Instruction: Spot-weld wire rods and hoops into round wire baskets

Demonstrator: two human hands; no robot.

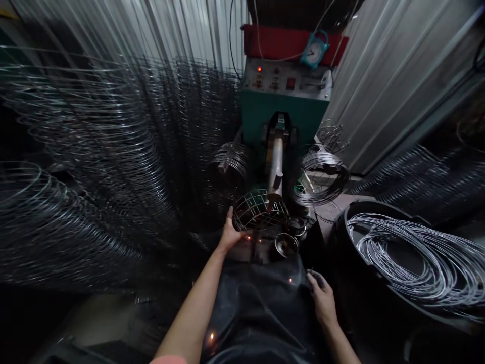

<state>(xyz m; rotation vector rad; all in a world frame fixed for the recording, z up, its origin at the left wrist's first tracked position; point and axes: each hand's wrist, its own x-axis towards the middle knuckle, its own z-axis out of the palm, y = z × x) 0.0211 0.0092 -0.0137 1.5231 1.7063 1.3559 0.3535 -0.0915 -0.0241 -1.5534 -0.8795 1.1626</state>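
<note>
My left hand (230, 236) grips the near side of a round wire cage basket (257, 212), which sits under the pale metal electrode arm (276, 164) of a green spot welder (284, 116). Bright sparks scatter around the basket and over my dark apron (261, 313). Lower right, my right hand (321, 298) rests near the apron's edge, its fingers pinching a small dark item (316, 277) that is too shadowed to identify.
A black tub (364, 283) of coiled steel wire (413, 258) stands to the right. Many wire rings (94, 151) hang in dense rows on the left. Two more wire coils (322, 177) flank the welder, with a small metal bowl (286, 245) below it. Corrugated metal walls rise behind.
</note>
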